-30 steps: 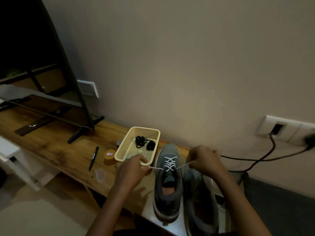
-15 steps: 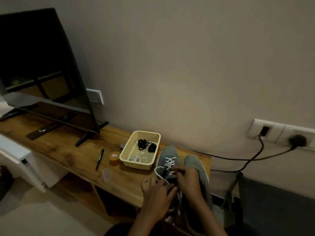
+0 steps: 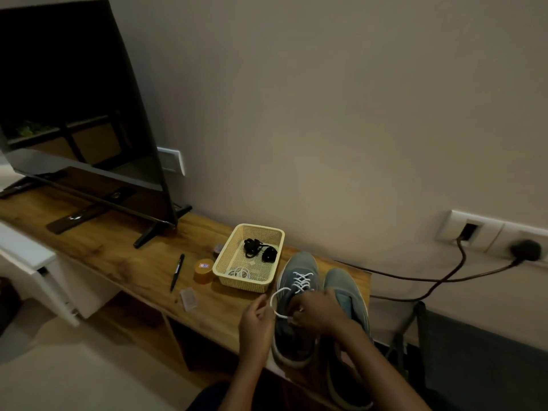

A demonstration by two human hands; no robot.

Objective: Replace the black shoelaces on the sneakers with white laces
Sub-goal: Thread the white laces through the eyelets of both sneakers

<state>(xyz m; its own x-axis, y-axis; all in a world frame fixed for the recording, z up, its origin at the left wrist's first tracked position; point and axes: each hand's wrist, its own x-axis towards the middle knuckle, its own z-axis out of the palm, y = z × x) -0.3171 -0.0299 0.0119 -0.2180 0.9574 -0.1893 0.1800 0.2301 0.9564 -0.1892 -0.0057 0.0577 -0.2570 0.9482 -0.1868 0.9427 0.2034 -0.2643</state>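
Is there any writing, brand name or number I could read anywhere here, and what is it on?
No text here can be read.
Orange tub: the sticker on its lid shows blue and red marks, too blurred to read.
Clear packet: too small to tell whether it has print.
Sneakers: no legible brand.

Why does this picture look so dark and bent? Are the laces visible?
Head view: dim room light leaves the wooden shelf and grey sneakers murky; the wide lens slants the black flat television; the white lace stands out, though the left hand and right hand pinching it look soft.
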